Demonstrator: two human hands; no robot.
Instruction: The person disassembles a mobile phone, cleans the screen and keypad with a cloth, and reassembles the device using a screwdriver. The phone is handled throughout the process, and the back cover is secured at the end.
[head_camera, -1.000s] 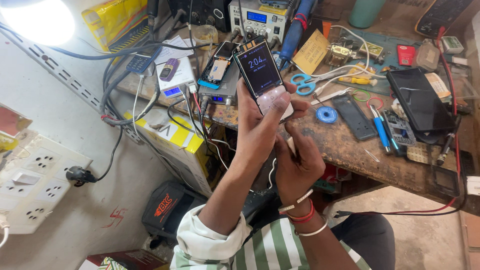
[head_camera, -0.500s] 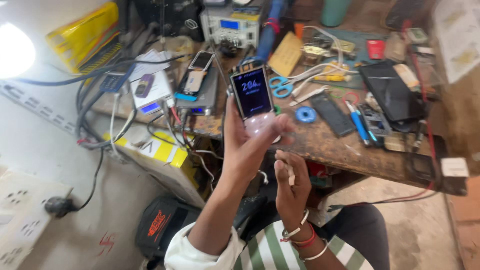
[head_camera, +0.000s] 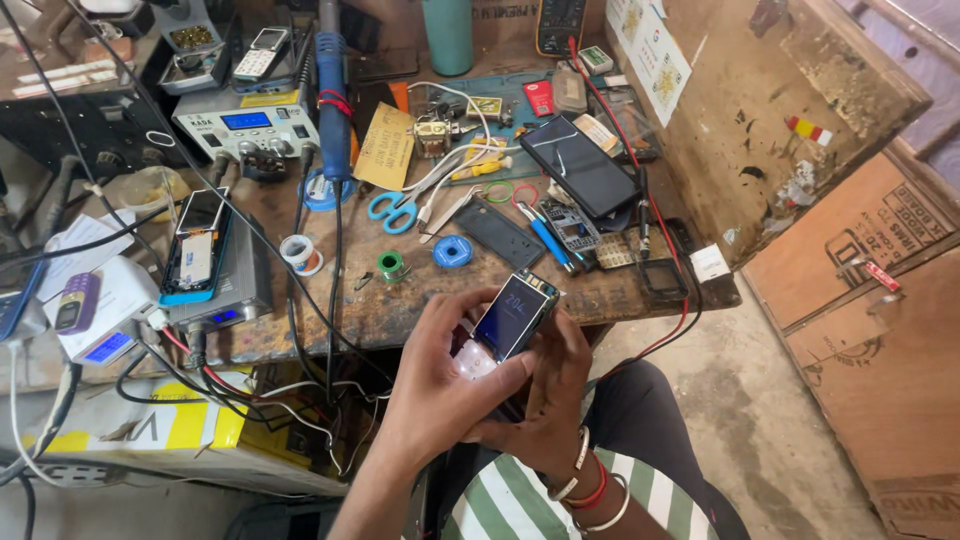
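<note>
Both hands are gripping a small keypad phone with a lit blue screen and pale translucent keys (head_camera: 505, 325), holding it tilted just in front of the near edge of the worn wooden workbench (head_camera: 400, 300). The left hand (head_camera: 440, 385) is wrapping it from the left, thumb lying across the keys. The right hand (head_camera: 553, 395), wearing red and white bangles at the wrist, is clasping it from the right and behind, fingers curled.

On the bench, a yellow rectangular paper card (head_camera: 385, 147) is leaning beside a blue-handled soldering iron (head_camera: 332, 90). A grey power supply box with a blue display and a yellow label strip (head_camera: 248, 128) is standing at the back left. A large black smartphone (head_camera: 578, 165) is lying to the right, near blue-handled scissors (head_camera: 392, 210) and a blue solder spool (head_camera: 452, 251). White printed stickers (head_camera: 645, 45) are sticking to the brown board wall at the right. Brown cardboard boxes (head_camera: 880, 300) are standing at far right.
</note>
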